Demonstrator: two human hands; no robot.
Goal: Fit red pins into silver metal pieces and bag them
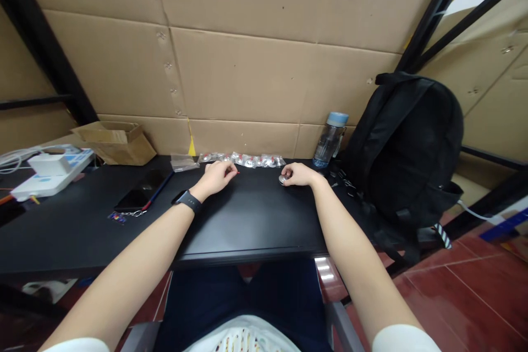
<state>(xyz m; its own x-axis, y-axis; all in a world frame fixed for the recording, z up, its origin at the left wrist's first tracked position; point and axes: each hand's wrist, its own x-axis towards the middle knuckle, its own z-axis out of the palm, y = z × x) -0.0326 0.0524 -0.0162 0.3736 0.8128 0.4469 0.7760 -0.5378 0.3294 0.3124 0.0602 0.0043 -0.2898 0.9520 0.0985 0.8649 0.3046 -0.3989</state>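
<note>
My left hand [218, 177], with a dark watch [187, 200] on its wrist, is over the far part of the black table. Its thumb and fingers pinch a small thin red piece [238, 172], too small to name. To the right, my right hand [300, 175] grips a small round silvery metal object [282, 179] at the table surface; its fingers partly cover it. Behind both hands lies a row of small clear plastic bags [249, 161] with silvery and red contents. A flat clear plastic bag [183, 163] is left of that row.
A black phone [144, 191] and a keychain [118, 216] lie at left, near an open paper bag [119, 140] and a white power strip [53, 176]. A water bottle [329, 140] and a black backpack [412, 148] stand at right. Cardboard [247, 77] walls the back.
</note>
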